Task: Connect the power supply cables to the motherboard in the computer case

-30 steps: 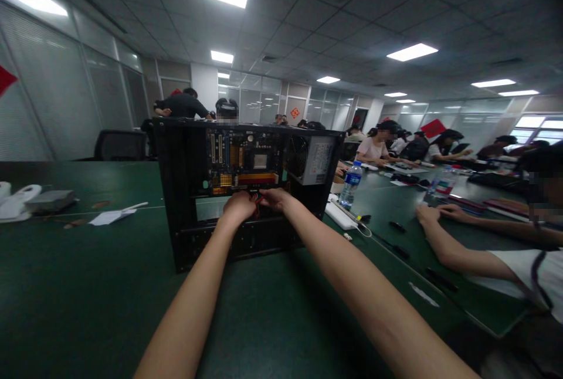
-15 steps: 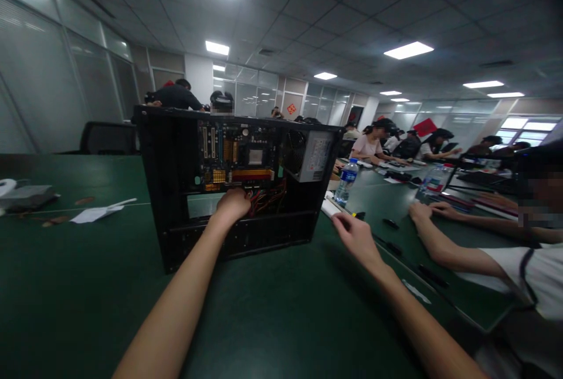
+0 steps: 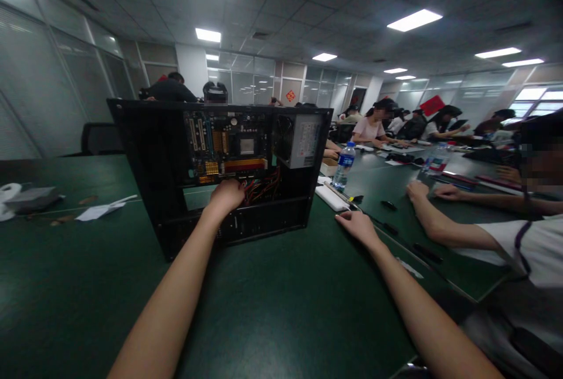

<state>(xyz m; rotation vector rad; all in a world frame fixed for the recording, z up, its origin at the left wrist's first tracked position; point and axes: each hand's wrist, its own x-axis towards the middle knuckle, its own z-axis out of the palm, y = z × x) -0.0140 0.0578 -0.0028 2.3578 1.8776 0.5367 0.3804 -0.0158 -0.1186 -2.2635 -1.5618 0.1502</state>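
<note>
An open black computer case (image 3: pixel 259 223) stands upright on the green table, its inside facing me. It holds a motherboard (image 3: pixel 222 144), a grey power supply (image 3: pixel 303 141) and a bundle of coloured cables (image 3: pixel 264 186). My left hand (image 3: pixel 226 197) reaches into the case just below the motherboard. Its fingers are curled closed at the left end of the cables; the fingertips are partly hidden. To the right of the case, my right hand (image 3: pixel 358 226) lies low over the table, fingers stretched out near the end of a white oblong object (image 3: pixel 332 198). Nothing shows in that hand.
A water bottle (image 3: pixel 344 166) stands right of the case, with a small cardboard box (image 3: pixel 329 166) beside it. Dark cable pieces (image 3: pixel 389 205) lie further right, near another person's hand (image 3: pixel 417 189). At the left are paper (image 3: pixel 99 210) and a grey box (image 3: pixel 33 199).
My view has shifted, and the case sits slightly further left and higher in it. My right hand has come away from the white object and lowered. My left hand stays at the cables.
</note>
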